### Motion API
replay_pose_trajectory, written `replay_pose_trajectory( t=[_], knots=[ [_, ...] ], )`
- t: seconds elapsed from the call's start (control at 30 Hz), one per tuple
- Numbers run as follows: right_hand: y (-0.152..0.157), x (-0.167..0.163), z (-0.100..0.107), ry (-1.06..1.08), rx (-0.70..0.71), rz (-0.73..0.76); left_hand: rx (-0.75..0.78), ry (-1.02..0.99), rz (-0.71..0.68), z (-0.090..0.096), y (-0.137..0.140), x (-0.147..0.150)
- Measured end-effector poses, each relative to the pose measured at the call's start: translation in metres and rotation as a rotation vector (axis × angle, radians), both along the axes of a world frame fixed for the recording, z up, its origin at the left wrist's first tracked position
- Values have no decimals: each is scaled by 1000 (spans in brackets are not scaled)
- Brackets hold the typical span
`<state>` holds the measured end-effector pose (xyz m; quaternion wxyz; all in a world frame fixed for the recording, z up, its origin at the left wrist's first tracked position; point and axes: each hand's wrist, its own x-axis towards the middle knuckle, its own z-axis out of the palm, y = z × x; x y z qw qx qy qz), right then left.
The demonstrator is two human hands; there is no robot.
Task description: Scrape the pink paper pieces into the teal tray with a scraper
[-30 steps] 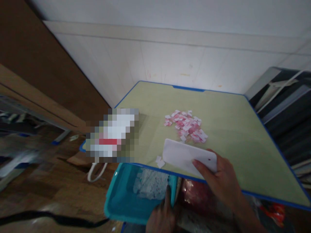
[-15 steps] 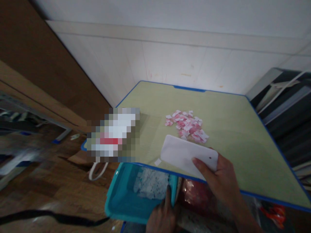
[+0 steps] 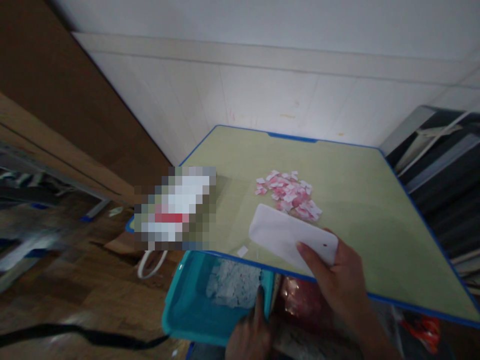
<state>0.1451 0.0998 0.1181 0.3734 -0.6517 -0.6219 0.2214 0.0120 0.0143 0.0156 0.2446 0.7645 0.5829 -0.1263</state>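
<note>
My right hand [image 3: 339, 280] is closed on a flat white board [image 3: 288, 237] with rounded corners and a small hole near its right end. Its thumb lies on the upper face. Just beyond the board, a pile of small pink and white paper pieces [image 3: 288, 192] lies on the pale green tabletop [image 3: 348, 195]. One white paper piece [image 3: 243, 251] is alone by the front edge. Below that edge, my left hand [image 3: 250, 332] grips the near right side of a teal basin [image 3: 187, 300], index finger reaching inside. White paper bits [image 3: 236, 282] fill part of the basin.
A blurred-out object [image 3: 180, 205] stands on the table's left, with a white loop [image 3: 150, 265] hanging below. Under the front edge lies a shiny red package [image 3: 303, 300]. A white wall [image 3: 262, 95] rises behind; dark folded panels [image 3: 446, 165] lean at right.
The white board's left end has moved slightly away from the table's front edge, toward the pile. My left hand and the basin stay in place.
</note>
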Motion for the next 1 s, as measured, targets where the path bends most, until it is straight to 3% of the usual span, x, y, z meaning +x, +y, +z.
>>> replay_pose_trajectory(
  t=[0.17, 0.33, 0.5, 0.8, 1.0],
  knots=[
    [-10, -5, -7, -10, 74, -32, -45, 27, -8, 1, 0, 0],
    [-20, -17, -11, 65, 8, 89, -24, 30, -27, 4, 2, 1],
    [-31, -25, -20, 25, -34, 68, 28, 4, -27, -1, -2, 0],
    [-37, -14, -27, -161, 206, 12, 41, -12, -58, -13, -6, -5],
    [-33, -7, -21, -313, 250, -161, 20, -2, -62, -15, -5, -5]
  ],
)
